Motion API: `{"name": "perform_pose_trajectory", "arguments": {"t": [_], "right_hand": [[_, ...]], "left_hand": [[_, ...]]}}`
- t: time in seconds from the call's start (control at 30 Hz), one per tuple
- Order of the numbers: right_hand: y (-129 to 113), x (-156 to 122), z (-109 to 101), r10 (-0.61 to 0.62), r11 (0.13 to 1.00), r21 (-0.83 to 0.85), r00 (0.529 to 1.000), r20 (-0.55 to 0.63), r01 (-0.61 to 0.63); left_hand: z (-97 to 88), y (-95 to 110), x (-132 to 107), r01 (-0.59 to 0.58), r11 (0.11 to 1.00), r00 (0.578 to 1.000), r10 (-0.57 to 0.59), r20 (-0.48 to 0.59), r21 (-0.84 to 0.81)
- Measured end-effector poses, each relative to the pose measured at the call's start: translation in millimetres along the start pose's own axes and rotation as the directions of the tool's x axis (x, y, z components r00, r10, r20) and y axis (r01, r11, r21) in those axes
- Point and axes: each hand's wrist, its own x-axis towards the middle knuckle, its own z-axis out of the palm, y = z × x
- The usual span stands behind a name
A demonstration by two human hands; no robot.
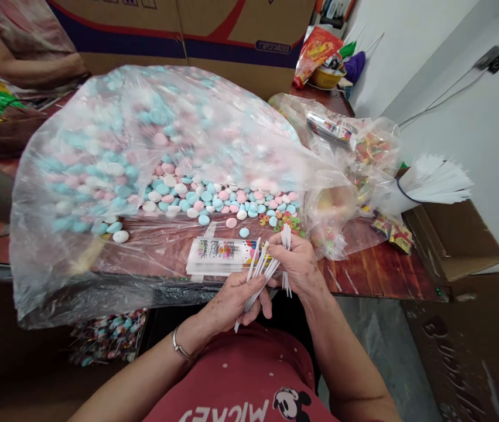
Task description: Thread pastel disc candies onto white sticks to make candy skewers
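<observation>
Fanned white sticks (259,275) are gripped in my left hand (232,298), their tips pointing up and away from me. Right beside it, my right hand (297,262) pinches another small bunch of white sticks (286,237), held nearly upright. The thumb and fingertips of that hand also touch the top of the left bunch. Just beyond the hands, a stack of clear printed packets (218,251) lies at the table's edge. Behind it, pink, blue and white candies (214,199) spill from a large clear plastic bag (157,123). Small green and orange rings (291,223) lie near my right hand.
To the right are plastic bags with colourful contents (370,149), a tied bundle of white sticks (436,180) and an open cardboard box (455,234). A large carton (188,41) stands behind. At the far left shows another person's arm (34,64). Below the table sits a box of wrapped pieces (106,339).
</observation>
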Motion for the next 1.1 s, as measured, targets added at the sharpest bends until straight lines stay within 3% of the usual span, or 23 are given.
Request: {"name": "perform_pose_trajectory", "arguments": {"t": [0.37,0.63,0.8,0.9,1.03,1.1], "right_hand": [[6,0,-4,-0.012,1.0,0.012,0.999,0.03,0.011],[-6,-3,0,-0.021,0.999,0.027,1.0,0.013,0.021],[-21,2,-5,-0.166,0.976,0.134,0.985,-0.057,0.172],[-40,5,-20,-0.322,0.913,0.191,0.925,-0.201,0.36],[-72,-5,-47,-0.556,0.755,0.144,0.741,-0.375,0.64],[-80,-13,-54,-0.62,0.71,0.074,0.672,-0.405,0.7]], "left_hand": [[-1.6,-2,-1,-0.007,1.0,1.0,0.007,-0.002,0.027],[-1.3,-2,-3,0.003,0.999,1.0,-0.003,-0.008,0.043],[-3.4,-2,-6,0.034,0.997,0.999,-0.036,0.034,0.063],[-5.7,-2,-7,0.051,0.996,0.998,-0.054,0.043,0.07],[-10.2,-3,-8,0.051,0.999,0.997,-0.05,0.064,-0.013],[-12.6,-5,-7,0.056,0.994,0.991,-0.044,0.126,-0.094]]}}
